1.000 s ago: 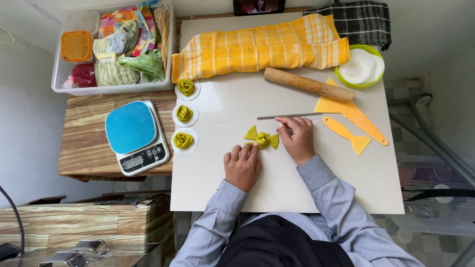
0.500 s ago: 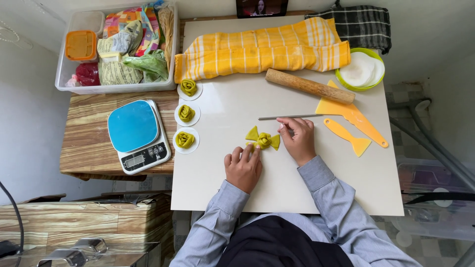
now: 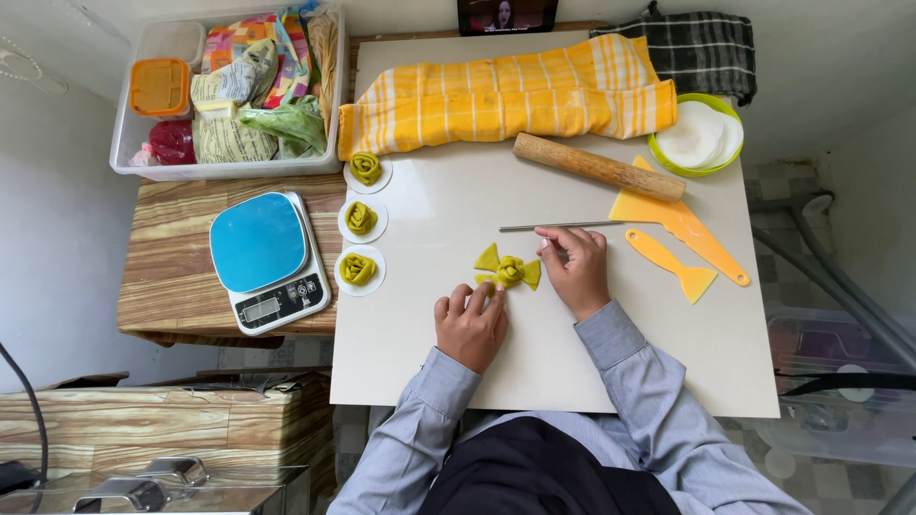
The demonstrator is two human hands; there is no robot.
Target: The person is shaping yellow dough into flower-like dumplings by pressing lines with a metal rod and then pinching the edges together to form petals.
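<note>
- Shaping a green-yellow dough flower [image 3: 508, 270] near the middle of a pale work board [image 3: 429, 334], a person in a grey-blue shirt leans over the table.
- Left hand [image 3: 470, 326] lies at 7 o'clock from the dough, fingers spread, tips touching its lower petals; nothing is gripped.
- Right hand [image 3: 575, 269] sits at 3 o'clock, just beside the dough, fingers curled round one end of a thin metal rod [image 3: 546, 227]; its long axis runs 9 to 3 o'clock, passing at 12 o'clock of the piece.
- Both hands stand about equally near, one on each side.
- Dough shows a coiled centre with pointed petals fanning left, right and up.
- Three finished dough roses [image 3: 360, 217] on white discs line the board's 9 o'clock edge.
</note>
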